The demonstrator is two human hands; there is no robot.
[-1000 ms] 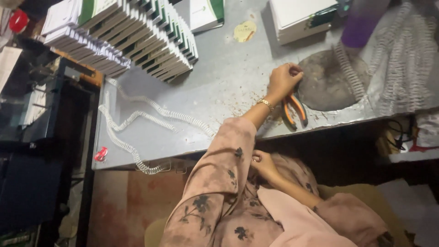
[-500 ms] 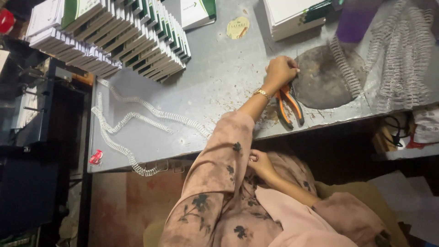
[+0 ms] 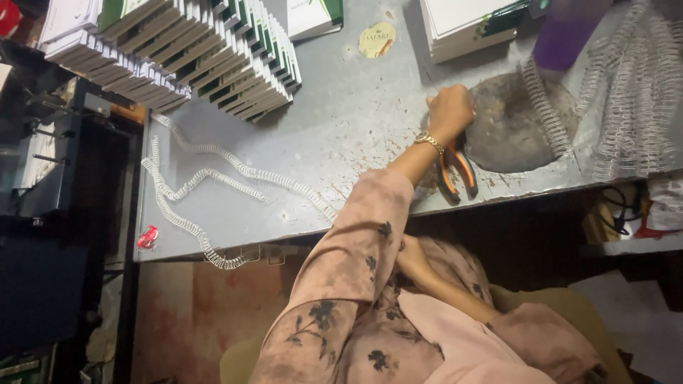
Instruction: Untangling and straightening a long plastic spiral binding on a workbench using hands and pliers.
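Note:
My left hand (image 3: 449,110), with a gold watch on the wrist, lies fisted on the grey table (image 3: 341,135), closed over the head of a pair of orange-handled pliers (image 3: 457,174). The handles stick out toward the table's front edge. Just right of the hand is a dark round pad (image 3: 512,131) with a white wire binding coil (image 3: 544,107) lying across it. My right hand (image 3: 413,259) rests down in my lap below the table edge, partly hidden by the left sleeve, so its fingers are hard to read.
Long white binding coils (image 3: 213,178) trail over the table's left part. Rows of bound booklets (image 3: 178,57) stand at the back left, a white box (image 3: 469,25) and a purple cup (image 3: 565,32) at the back right. More coils (image 3: 633,92) are heaped at the far right, and a dark machine (image 3: 57,163) stands left of the table.
My left hand stays over the pliers and has curled tighter into a fist. The view has shifted slightly. My right hand has not moved from my lap.

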